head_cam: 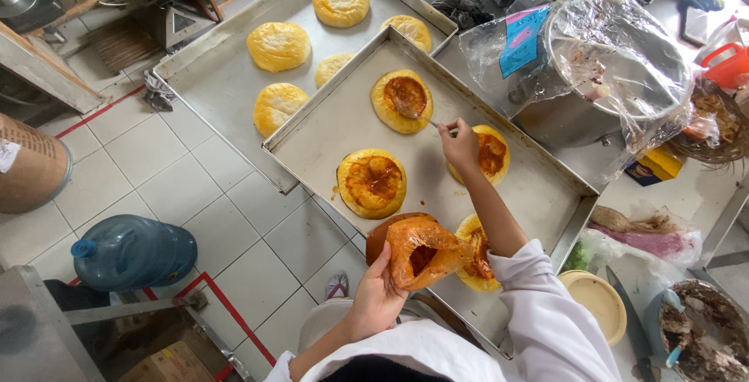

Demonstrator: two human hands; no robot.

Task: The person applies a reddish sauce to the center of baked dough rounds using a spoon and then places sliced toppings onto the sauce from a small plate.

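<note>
- Head view: the right hand (460, 144) pinches the thin metal spoon (417, 114) by the end of its handle, fingers closed tight around it.
- The spoon tip rests in the brown sauce on the round yellow flat dough (401, 99), just past the fingertips and up to the left.
- The left hand (380, 292) is curled around the soft clear plastic bag of orange-brown sauce (424, 252), holding it from below and behind, with its open mouth facing up.
- The bag looks floppy and slippery. It may spill if squeezed, so the bottom is the best place to hold it.
- The spoon looks light and stiff.
- The doughs look soft and easy to dent.
- Under the right hand lies the shallow grey metal baking tray (328, 132), with more sauced doughs beside and below the wrist.
</note>
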